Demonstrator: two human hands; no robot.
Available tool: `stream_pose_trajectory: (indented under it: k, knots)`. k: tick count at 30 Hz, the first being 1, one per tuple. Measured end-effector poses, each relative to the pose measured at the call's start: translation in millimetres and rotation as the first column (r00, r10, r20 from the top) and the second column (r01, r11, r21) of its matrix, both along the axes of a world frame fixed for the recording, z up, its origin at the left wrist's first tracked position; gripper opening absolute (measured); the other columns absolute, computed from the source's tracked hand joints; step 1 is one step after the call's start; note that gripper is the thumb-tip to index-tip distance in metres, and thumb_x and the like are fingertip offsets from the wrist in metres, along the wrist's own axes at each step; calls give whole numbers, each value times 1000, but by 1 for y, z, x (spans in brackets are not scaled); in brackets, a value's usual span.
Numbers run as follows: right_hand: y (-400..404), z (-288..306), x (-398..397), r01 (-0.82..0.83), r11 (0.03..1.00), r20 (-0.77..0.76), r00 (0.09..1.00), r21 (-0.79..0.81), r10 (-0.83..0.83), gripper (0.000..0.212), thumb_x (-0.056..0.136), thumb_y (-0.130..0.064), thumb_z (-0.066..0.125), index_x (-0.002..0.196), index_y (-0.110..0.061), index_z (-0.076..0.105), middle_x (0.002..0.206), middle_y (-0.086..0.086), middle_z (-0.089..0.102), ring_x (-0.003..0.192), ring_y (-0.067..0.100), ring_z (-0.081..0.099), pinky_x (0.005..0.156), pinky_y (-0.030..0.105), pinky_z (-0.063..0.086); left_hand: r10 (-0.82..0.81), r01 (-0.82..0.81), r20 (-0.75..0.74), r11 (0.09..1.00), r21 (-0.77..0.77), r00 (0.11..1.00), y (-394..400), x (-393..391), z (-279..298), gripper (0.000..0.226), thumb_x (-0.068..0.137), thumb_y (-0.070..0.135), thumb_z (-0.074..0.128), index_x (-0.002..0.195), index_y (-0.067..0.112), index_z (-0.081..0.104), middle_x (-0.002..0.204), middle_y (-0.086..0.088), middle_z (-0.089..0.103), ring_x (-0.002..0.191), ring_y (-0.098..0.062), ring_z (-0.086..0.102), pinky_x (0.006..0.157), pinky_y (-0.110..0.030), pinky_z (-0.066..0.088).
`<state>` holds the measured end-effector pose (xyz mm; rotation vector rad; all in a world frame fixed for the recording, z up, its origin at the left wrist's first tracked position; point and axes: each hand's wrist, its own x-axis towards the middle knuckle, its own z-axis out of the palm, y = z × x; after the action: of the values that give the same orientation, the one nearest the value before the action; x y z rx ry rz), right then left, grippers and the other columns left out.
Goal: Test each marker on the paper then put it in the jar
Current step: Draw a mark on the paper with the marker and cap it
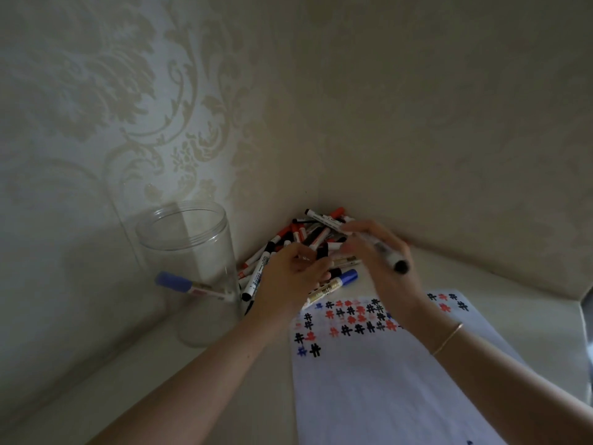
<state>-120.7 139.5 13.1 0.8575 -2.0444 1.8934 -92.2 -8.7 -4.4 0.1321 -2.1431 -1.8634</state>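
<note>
Head view: right hand (382, 255) grips black marker (390, 256) above pile (308, 239) in desk corner; left hand (288, 271) pinches small black piece, likely cap (322, 253). Jar (189, 271) left, holding one blue marker (192, 285). Paper (385, 380) below. Risk: blurred, hurried hands knocking pile.

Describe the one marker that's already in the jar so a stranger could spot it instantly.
Start at the clear plastic jar standing against the patterned wall, left of the marker pile in the corner. Inside it, near the bottom, lies a single blue-capped marker, cap pointing left. It is the only marker behind the jar's wall; all others lie loose outside.
</note>
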Motion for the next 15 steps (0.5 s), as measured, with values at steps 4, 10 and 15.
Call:
stream_pose_trajectory:
  k: [4,10,15]
  knots:
    - [4,16,1,-37,952,176,980,-304,94,32,90,-22,44,96,0,68,56,15,56,48,27,54,58,32,50,58,-75,-98,979,-187,994,0,7,6,14,78,14,77,77,17,63,70,8,70,67,2,66,63,-10,50]
    - [1,23,13,39,954,144,990,-297,5,34,82,-20,47,64,2,65,47,27,46,30,25,37,46,42,41,41,-65,-108,971,-230,993,1,11,11,14,78,13,77,83,15,64,78,8,70,69,5,65,61,-5,47]
    - [-4,19,15,105,965,209,976,-241,-54,38,81,-22,47,69,11,61,45,23,44,30,23,33,44,60,38,19,-50,-126,967,-248,992,1,14,13,19,78,11,77,78,21,61,77,11,68,69,7,63,62,-6,47]
